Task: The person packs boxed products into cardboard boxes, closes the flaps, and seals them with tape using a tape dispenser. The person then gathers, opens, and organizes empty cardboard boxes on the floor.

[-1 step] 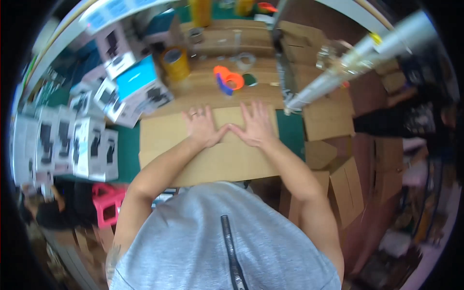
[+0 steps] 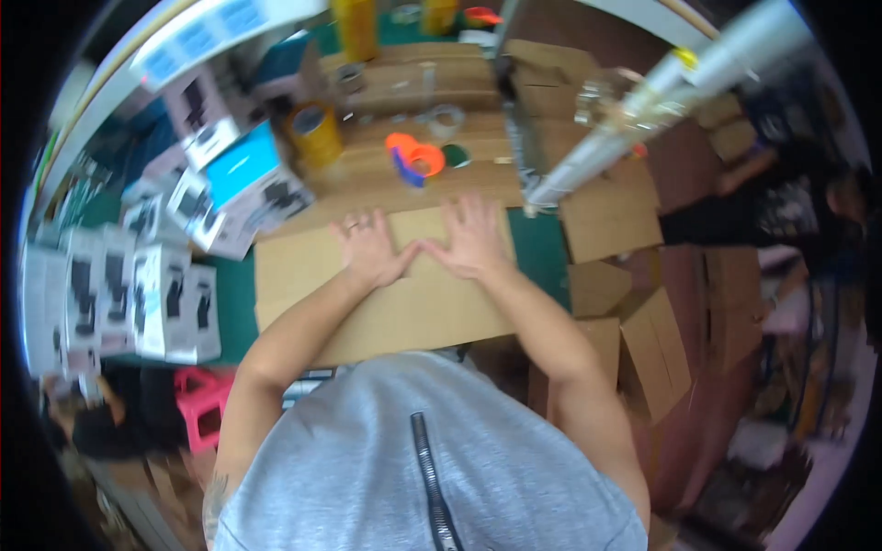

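Tan cardboard (image 2: 418,308) shows a smooth, broad, roughly rectangular upper face.

Table (image 2: 478,179): evenly, fairly brightly lit, its wood grain softened by blur.
Cardboard sheet (image 2: 395,326): pale under flat, diffuse light, its texture washed smooth.
Left hand (image 2: 372,254) and right hand (image 2: 473,246): well lit, finger outlines smeared.
Grey shirt (image 2: 340,477): bright, small glints along the zip (image 2: 428,468).
White tube (image 2: 634,119): strongly streaked by blur, with pale glare on its clear film.
White boxes (image 2: 165,298): bright faces, printed pictures soft.
Floor (image 2: 703,427): dimmer, reddish, hazy.
White rail (image 2: 634,13): bowed by the wide lens, near black corners.
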### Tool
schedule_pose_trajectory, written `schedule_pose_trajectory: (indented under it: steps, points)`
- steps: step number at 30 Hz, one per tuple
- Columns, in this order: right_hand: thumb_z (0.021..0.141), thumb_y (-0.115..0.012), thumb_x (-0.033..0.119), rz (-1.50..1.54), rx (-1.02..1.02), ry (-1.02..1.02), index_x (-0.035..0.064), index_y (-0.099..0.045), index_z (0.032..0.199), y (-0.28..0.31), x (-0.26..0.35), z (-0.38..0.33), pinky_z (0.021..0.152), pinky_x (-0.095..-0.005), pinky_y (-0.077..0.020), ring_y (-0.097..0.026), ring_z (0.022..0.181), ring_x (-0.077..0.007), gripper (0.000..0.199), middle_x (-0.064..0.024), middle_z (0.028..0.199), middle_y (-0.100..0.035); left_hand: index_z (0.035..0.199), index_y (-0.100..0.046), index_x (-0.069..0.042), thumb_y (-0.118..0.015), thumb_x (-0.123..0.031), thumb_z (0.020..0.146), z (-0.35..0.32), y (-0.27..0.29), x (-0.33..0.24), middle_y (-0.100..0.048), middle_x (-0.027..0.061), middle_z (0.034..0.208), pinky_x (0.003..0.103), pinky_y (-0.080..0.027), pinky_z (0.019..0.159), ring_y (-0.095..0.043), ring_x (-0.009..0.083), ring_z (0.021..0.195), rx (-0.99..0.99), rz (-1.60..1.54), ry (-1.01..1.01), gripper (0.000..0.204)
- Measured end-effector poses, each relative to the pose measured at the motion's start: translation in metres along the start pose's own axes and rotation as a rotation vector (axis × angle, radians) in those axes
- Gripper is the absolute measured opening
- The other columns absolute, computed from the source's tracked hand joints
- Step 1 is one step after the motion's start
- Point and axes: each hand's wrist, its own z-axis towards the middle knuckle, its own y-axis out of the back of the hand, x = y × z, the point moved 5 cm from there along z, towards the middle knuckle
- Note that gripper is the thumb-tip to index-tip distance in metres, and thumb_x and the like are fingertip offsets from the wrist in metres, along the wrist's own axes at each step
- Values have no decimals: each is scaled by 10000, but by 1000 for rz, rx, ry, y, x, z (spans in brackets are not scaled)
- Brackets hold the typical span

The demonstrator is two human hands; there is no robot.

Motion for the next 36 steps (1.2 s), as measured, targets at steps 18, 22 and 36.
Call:
schedule_pose_trajectory:
  steps: [18,22,36]
  points:
    - [862,-503,553,216,83,-347,64,-390,1419,27,9,-76,1153,-537,-81,-261,1392,-337,749,-183,1460,-352,1508,-221,-129,-519,-584,853,-105,8,127,-137,224,1556,600,-114,1118,-108,431,1430,-35,143,-74,852]
    - [866,-508,555,204,137,-373,67,-394,1416,45,-2,-107,1148,-544,-104,-231,1411,-323,744,-177,1500,-291,1505,-208,-92,-473,-501,927,-102,9,152,-120,233,1554,590,-217,1093,-147,455,1413,-61,82,222,756]
    - [872,-612,474,1065,121,-852,-30,-244,1449,-7,-31,-174,1038,-401,-388,-490,1245,-323,850,-237,1320,-514,1310,-475,80,-567,-537,897,-81,-44,229,-589,205,1246,351,-424,982,-564,280,1157,25,-998,487,749]
